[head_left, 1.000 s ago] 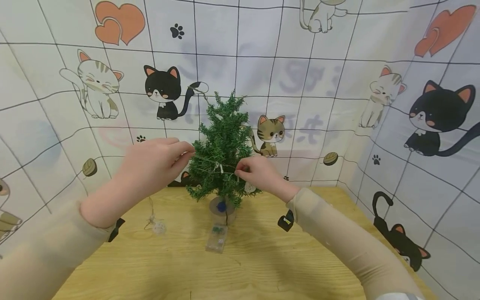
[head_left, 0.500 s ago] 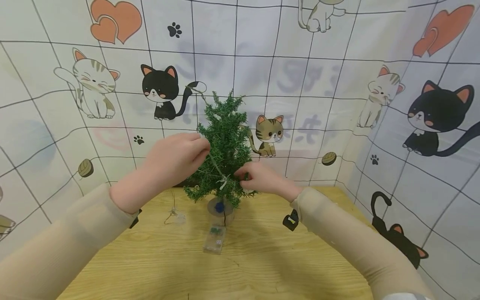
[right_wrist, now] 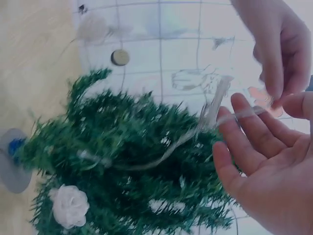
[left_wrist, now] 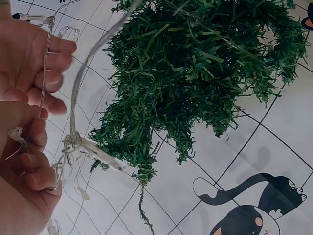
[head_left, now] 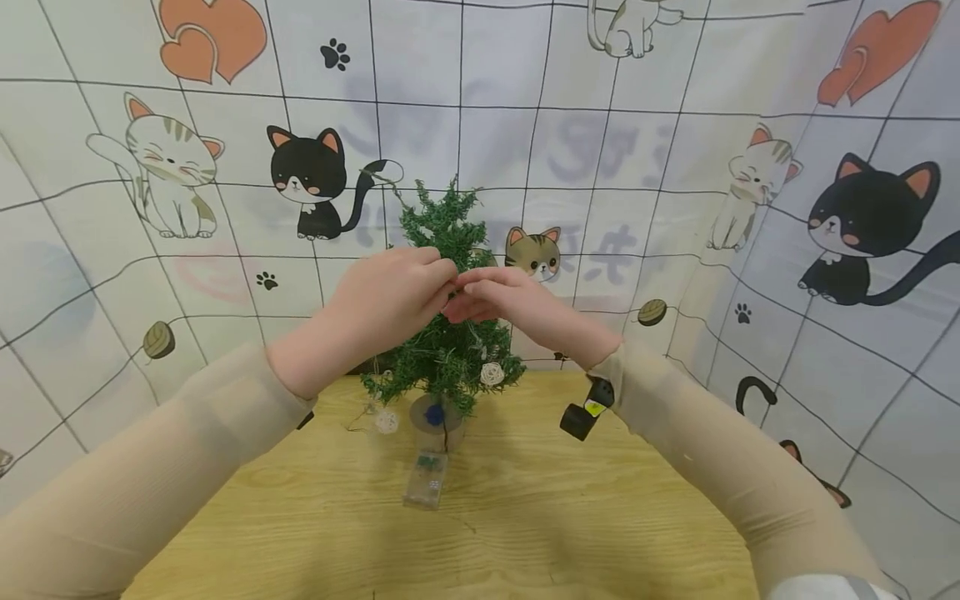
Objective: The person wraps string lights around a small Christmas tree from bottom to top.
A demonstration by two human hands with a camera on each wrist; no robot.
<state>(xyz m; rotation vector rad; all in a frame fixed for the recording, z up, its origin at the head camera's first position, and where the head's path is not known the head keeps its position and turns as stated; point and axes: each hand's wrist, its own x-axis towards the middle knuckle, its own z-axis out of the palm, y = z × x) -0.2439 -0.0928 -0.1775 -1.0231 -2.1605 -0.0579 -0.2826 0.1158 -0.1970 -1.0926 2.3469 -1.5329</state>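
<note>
Both hands meet in front of the small artificial Christmas tree (head_left: 450, 358), at about mid-height. My left hand (head_left: 397, 292) pinches the thin clear wire of a string of lights (left_wrist: 76, 93); a tangled stretch of it hangs from the fingers in the left wrist view. Beside it, my right hand (head_left: 517, 304) has its fingers loosely extended, palm up in the right wrist view, and the wire (right_wrist: 181, 142) runs across them. One white openwork ball (head_left: 492, 374) sits in the lower right branches. Another white ball (head_left: 386, 421) hangs low at the left, near the tree's base.
The tree's round base (head_left: 437, 429) stands on a wooden table (head_left: 525, 517). A clear battery box (head_left: 425, 481) lies in front of it. Behind is a cat-print cloth (head_left: 510, 167). A black wrist camera (head_left: 581, 417) sits under the right wrist.
My left hand has moved right across the tree, drawing the wire along. The right hand has risen from the lower branches to meet it. The left white ball has shifted right towards the base.
</note>
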